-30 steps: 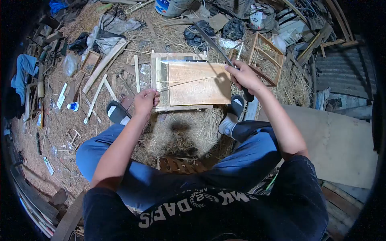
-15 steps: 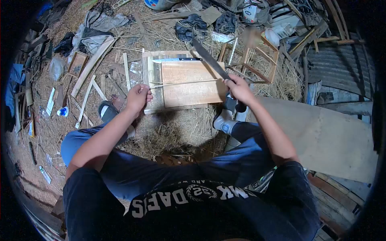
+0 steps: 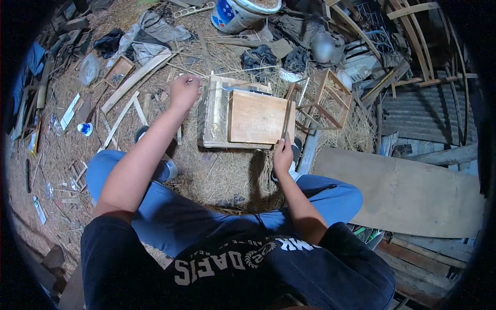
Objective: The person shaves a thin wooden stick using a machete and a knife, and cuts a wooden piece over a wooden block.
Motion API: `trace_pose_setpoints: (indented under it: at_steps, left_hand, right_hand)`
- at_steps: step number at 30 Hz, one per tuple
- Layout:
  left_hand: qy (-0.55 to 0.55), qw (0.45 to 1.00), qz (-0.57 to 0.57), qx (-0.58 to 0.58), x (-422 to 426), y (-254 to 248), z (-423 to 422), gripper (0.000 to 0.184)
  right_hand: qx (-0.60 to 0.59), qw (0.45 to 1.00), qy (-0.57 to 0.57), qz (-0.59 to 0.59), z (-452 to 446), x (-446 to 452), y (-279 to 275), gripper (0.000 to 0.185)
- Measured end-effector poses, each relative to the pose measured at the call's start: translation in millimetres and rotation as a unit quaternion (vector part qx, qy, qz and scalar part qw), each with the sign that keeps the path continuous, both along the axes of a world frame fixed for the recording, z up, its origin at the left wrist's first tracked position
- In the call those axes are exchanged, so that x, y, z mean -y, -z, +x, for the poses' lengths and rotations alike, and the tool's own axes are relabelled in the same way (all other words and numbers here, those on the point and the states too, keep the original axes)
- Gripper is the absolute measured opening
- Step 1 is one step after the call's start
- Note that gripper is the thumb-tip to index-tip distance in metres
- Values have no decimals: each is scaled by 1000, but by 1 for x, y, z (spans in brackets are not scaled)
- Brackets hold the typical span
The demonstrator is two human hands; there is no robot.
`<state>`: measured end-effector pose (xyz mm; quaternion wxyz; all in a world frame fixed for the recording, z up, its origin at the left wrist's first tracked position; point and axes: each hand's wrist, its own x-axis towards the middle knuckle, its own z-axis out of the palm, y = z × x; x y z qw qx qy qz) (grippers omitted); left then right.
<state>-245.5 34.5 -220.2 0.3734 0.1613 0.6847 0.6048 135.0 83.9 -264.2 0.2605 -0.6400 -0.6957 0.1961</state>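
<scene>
My right hand (image 3: 282, 156) grips a machete (image 3: 287, 118) near the right edge of a flat wooden board (image 3: 256, 118). The blade points away from me and appears narrow, nearly edge-on. To the left and higher up, my left hand (image 3: 185, 92) is raised off the board with its fingers curled together. Something small and pale shows at those fingers, too small to name. Under the board is a low slatted wooden stand (image 3: 216, 129). A knife with a black handle (image 3: 261, 93) lies along the board's far edge.
A small wooden frame (image 3: 330, 101) stands right of the board. Beyond are a white bucket (image 3: 240, 15) and black plastic bags (image 3: 258, 58). Wood strips (image 3: 137, 82) lie on the straw-covered ground at left. A large flat sheet (image 3: 398, 191) lies at right.
My left hand has lifted up and away from the board. The thin stick across the board is gone from there. My right hand has come lower, turning the machete more upright in view.
</scene>
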Motion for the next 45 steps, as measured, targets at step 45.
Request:
trace_pose_setpoints:
  at_steps: [45]
  left_hand:
    - [-39, 999, 34, 15, 60, 47, 35, 14]
  right_hand:
    - [-143, 981, -107, -71, -36, 95, 11, 39]
